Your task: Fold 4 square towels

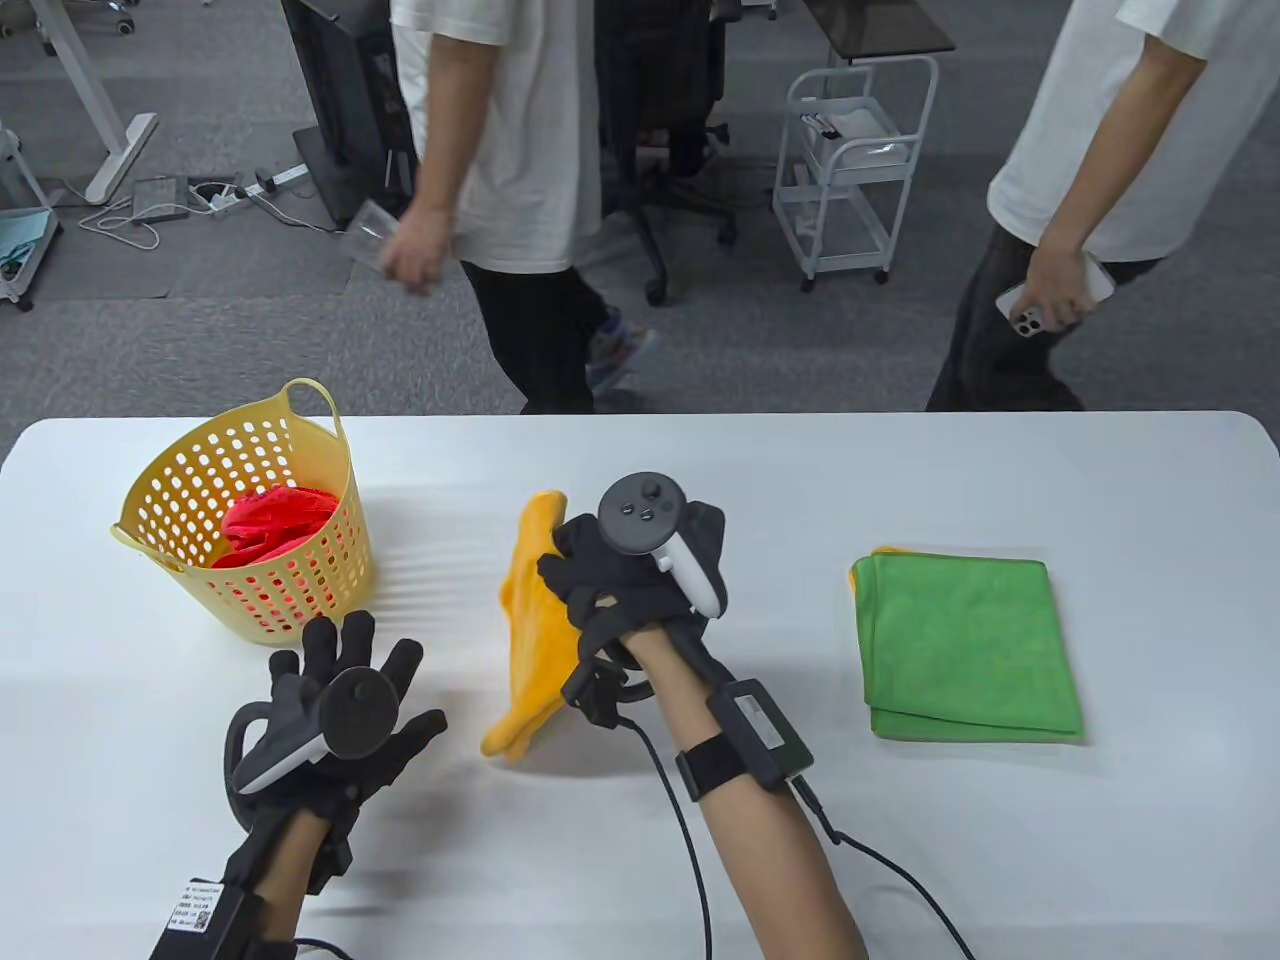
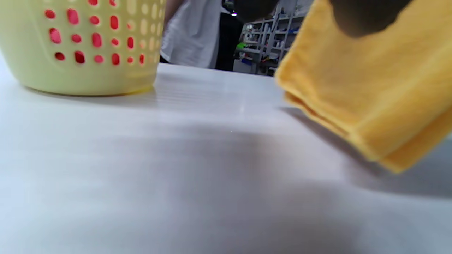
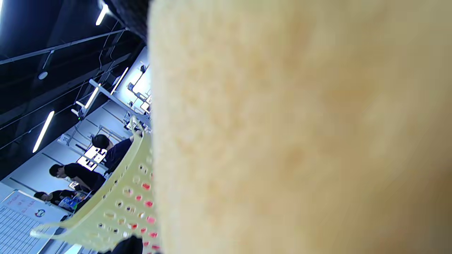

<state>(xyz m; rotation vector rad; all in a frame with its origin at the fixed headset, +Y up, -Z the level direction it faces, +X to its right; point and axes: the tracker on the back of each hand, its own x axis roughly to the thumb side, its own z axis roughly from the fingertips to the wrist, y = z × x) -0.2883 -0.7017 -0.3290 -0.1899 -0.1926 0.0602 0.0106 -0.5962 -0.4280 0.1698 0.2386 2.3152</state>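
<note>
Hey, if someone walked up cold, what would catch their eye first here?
Probably the orange towel, folded and lifted off mid-table in the right hand. Next, the yellow basket at the left with a red towel inside, and the folded green towel lying flat on the right. The left hand hovers, fingers spread.

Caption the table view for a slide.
Right hand lifts folded orange towel; left hand open beside yellow basket.

I count one orange towel (image 1: 530,620), one green towel (image 1: 965,645), one red towel (image 1: 270,525), one yellow basket (image 1: 185,480), two gloved hands, two people standing behind.
</note>
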